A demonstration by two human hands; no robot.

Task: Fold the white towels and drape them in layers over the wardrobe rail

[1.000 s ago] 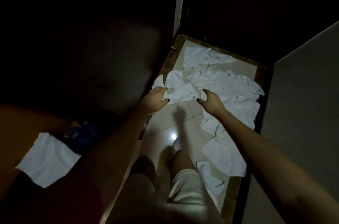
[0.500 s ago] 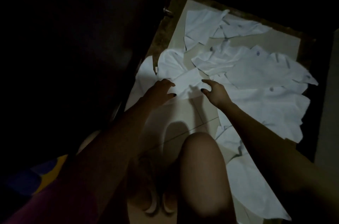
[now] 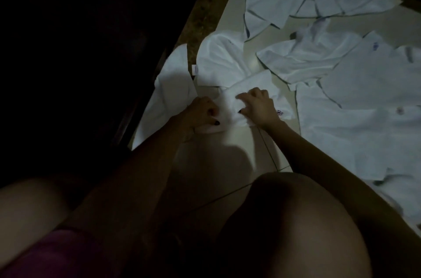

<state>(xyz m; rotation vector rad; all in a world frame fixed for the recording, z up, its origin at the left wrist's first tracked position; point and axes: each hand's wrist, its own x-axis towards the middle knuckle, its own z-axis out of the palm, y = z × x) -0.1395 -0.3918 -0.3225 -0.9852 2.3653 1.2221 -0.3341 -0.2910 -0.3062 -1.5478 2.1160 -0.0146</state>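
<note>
The task looks barely begun: the left hand (image 3: 201,115) and right hand (image 3: 258,106) both have their fingers curled into one crumpled white towel (image 3: 256,80) lying near the left edge of the tiled floor (image 3: 235,11), seemingly gathering it for a first fold. The other white towels (image 3: 364,109) lie unfolded and overlapping from the floor's far edge down its right side, and no wardrobe rail shows. No container is in view.

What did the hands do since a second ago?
Both hands closed in on the nearest towel: the left hand and right hand now grip it, bunching it between them. The other towels stayed spread on the floor.
</note>
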